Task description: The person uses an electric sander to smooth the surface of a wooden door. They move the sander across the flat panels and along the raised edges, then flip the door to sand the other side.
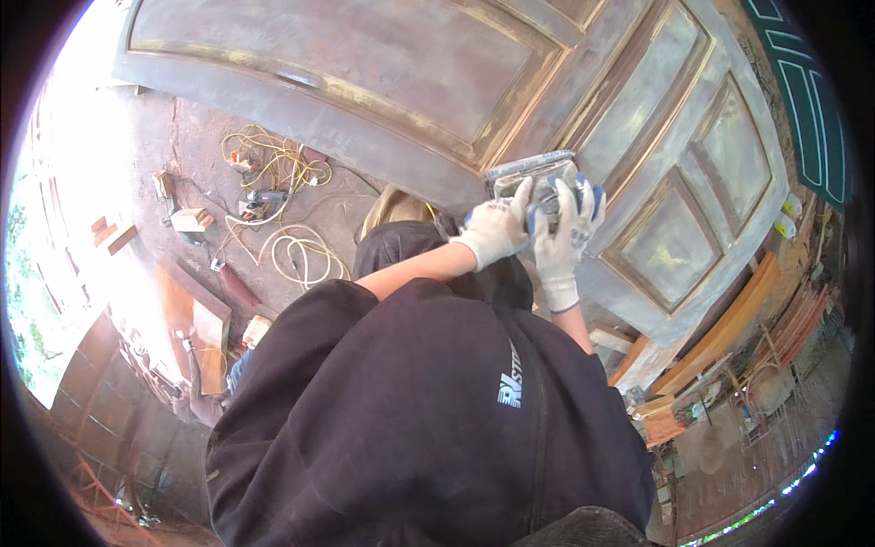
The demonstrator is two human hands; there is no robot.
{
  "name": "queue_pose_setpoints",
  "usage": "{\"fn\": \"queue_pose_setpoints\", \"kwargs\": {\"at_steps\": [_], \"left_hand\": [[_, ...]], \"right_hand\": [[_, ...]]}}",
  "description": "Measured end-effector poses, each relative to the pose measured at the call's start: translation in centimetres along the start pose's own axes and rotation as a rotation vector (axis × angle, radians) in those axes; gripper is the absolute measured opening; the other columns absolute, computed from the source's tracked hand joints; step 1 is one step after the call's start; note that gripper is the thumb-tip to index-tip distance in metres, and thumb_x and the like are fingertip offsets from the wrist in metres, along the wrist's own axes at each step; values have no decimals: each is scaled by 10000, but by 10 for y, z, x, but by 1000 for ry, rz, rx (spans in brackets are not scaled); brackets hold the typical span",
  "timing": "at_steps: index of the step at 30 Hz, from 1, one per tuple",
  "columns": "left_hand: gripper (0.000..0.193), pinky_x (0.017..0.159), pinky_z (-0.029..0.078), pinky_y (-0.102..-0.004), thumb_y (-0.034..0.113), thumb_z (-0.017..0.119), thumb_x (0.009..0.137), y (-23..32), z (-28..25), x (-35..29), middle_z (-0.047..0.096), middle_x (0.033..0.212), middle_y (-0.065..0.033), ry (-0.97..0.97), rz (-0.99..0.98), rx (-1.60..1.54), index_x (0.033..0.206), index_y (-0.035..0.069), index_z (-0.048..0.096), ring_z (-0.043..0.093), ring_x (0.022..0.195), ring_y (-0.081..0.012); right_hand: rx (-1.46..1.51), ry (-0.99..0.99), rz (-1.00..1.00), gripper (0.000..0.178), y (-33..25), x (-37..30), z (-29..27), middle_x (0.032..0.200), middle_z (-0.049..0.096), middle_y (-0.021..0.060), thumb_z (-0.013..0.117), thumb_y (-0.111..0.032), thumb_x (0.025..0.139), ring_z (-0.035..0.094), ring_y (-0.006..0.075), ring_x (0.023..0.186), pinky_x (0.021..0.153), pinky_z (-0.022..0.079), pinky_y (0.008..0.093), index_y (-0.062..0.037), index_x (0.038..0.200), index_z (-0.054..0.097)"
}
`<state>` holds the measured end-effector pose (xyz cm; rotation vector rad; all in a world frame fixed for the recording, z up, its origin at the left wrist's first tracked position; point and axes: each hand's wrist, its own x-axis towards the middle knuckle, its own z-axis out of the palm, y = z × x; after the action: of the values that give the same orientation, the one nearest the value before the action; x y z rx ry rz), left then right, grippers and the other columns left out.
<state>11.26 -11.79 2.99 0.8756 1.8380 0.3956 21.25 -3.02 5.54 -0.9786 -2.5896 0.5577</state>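
The panelled wooden door (392,77) looks matt, the gloves (495,231) cloth.

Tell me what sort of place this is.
Probably a woodworking shop: there's a large panelled door with patchy grey surfaces, a blocky hand-held tool over it, and long wooden boards off to the right.

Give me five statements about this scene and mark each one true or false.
1. The left hand and right hand both wear pale gloves. True.
2. Only one hand is in use. False: both are on the grey tool.
3. The green panel is at the picture's upper right. True.
4. Every cord in view is pulled straight. False: the yellow cord lies in loose loops.
5. The panelled door has panels all of one size. False: their sizes differ.
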Motion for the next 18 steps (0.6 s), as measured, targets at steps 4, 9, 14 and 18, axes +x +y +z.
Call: {"fn": "queue_pose_setpoints", "kwargs": {"at_steps": [4,9,14,18], "left_hand": [[875,866,506,-468,303,563,878,19,-4,35,648,1130,-257,94,85,-197,1511,-62,82,660,992,-394],[892,890,504,-464,280,564,860,36,-66,111,641,1104,-305,151,161,-266,1480,-131,71,661,976,-414],[930,949,486,-442,306,568,835,79,-140,213,591,1202,-336,249,196,-363,1458,-178,75,634,1076,-408],[993,1053,429,-392,382,579,824,132,-196,285,507,1348,-326,217,241,-306,1470,-173,68,554,1242,-361]], "right_hand": [[-63,146,59,218,14,68,24,1134,600,71,774,-230,729,452,387,1229,1039,354,532,-132,895,672],[-97,125,-77,143,39,169,38,1014,645,72,759,-229,733,504,359,1149,1020,368,510,-126,792,679],[-59,52,-149,195,88,300,53,905,689,70,751,-270,797,621,223,933,966,405,375,-85,826,697],[48,188,-116,264,148,402,50,853,706,60,774,-308,784,651,189,829,794,495,318,-54,807,709]]}}
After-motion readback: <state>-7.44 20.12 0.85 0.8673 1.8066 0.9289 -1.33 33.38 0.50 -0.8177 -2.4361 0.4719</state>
